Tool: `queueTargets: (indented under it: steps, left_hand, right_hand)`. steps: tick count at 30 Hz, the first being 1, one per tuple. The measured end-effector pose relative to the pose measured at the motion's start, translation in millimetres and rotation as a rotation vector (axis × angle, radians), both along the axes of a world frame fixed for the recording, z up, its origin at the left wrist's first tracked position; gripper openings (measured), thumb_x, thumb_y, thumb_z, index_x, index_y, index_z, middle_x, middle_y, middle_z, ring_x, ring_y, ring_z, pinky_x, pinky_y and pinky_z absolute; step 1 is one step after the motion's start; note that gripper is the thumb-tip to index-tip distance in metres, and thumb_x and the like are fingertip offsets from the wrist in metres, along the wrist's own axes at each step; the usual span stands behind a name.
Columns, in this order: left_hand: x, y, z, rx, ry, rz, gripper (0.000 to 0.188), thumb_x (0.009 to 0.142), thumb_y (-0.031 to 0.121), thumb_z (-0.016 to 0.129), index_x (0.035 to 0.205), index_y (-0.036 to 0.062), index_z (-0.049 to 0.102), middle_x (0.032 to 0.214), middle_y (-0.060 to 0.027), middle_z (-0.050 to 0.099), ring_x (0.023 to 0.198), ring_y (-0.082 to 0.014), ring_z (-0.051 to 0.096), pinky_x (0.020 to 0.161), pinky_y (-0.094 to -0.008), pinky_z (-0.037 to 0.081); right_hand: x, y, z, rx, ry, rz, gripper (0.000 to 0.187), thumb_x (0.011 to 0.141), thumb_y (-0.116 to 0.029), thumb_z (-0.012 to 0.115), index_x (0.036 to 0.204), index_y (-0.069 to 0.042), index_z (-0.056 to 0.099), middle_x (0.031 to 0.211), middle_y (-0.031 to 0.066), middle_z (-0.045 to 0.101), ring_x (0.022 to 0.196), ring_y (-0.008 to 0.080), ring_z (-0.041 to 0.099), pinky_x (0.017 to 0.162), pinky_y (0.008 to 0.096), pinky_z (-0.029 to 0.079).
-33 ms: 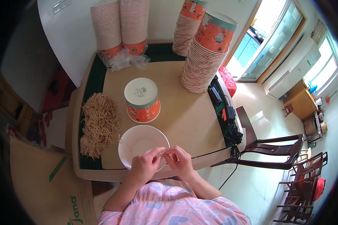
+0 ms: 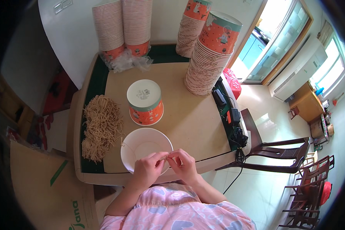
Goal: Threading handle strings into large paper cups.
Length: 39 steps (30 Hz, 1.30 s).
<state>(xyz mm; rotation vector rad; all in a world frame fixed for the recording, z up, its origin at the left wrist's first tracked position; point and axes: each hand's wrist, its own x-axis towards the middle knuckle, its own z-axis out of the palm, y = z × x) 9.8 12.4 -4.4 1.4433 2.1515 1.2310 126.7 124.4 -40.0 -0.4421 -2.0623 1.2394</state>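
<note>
A white paper bowl (image 2: 143,147) stands open side up at the near edge of the table. My left hand (image 2: 148,169) and my right hand (image 2: 184,165) meet over its near rim. Both pinch a thin tan string (image 2: 165,157) between the fingertips. A strand of that string runs along the bowl's left rim. Just behind the bowl an orange paper bowl (image 2: 145,102) sits upside down with its white bottom up. A loose pile of tan strings (image 2: 101,124) lies to the left of both bowls.
Tall stacks of orange paper bowls (image 2: 211,53) rise at the back right of the brown table (image 2: 195,122), with striped stacks (image 2: 120,27) and crumpled plastic wrap (image 2: 128,61) at the back left. Cables and a power adapter (image 2: 234,119) lie along the right edge. Dark chairs (image 2: 280,153) stand to the right.
</note>
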Motion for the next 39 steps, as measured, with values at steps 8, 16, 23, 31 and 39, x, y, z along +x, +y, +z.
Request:
queueTargets:
  steps: [8, 16, 23, 31, 39]
  left_hand:
    - [2, -1, 6, -0.098, -0.139, 0.087, 0.025, 0.081, 0.009, 0.067, 0.106, 0.0090, 0.063, 0.067, -0.0106, 0.062, 0.060, -0.0260, 0.063, 0.056, -0.0367, 0.050]
    - [0, -5, 6, -0.133, -0.169, 0.055, 0.029, 0.080, 0.008, 0.068, 0.108, 0.0083, 0.062, 0.061, -0.0092, 0.058, 0.056, -0.0248, 0.061, 0.054, -0.0368, 0.048]
    - [1, -4, 10, -0.145, -0.237, 0.067, 0.027, 0.079, 0.008, 0.069, 0.106, 0.0074, 0.063, 0.060, -0.0084, 0.056, 0.054, -0.0224, 0.059, 0.053, -0.0353, 0.047]
    - [1, -2, 10, -0.143, -0.181, 0.111, 0.009, 0.082, 0.010, 0.066, 0.090, 0.0063, 0.065, 0.063, -0.0102, 0.062, 0.057, -0.0239, 0.064, 0.054, -0.0347, 0.049]
    - [0, -1, 12, -0.120, -0.218, 0.111, 0.008, 0.082, 0.009, 0.067, 0.088, 0.0057, 0.063, 0.064, -0.0106, 0.063, 0.058, -0.0232, 0.064, 0.055, -0.0343, 0.049]
  right_hand:
    - [0, -1, 0, -0.005, -0.001, -0.011, 0.011, 0.080, 0.000, 0.068, 0.087, -0.004, 0.061, 0.077, 0.0050, 0.059, 0.051, 0.0100, 0.047, 0.045, 0.0238, 0.038]
    - [0, -1, -1, 0.001, -0.006, -0.008, 0.011, 0.079, 0.000, 0.068, 0.087, -0.004, 0.062, 0.076, 0.0049, 0.059, 0.051, 0.0106, 0.047, 0.046, 0.0242, 0.038]
    - [0, -1, -1, 0.019, -0.008, -0.007, 0.011, 0.080, 0.001, 0.068, 0.087, -0.004, 0.062, 0.077, 0.0051, 0.059, 0.051, 0.0117, 0.048, 0.046, 0.0246, 0.039]
    - [0, 0, 1, 0.021, -0.006, 0.009, 0.011, 0.079, 0.001, 0.069, 0.086, -0.004, 0.061, 0.078, 0.0053, 0.060, 0.052, 0.0120, 0.049, 0.046, 0.0247, 0.040]
    - [-2, 0, 1, 0.014, -0.007, 0.006, 0.011, 0.079, 0.001, 0.069, 0.086, -0.004, 0.061, 0.078, 0.0052, 0.060, 0.052, 0.0121, 0.049, 0.046, 0.0248, 0.039]
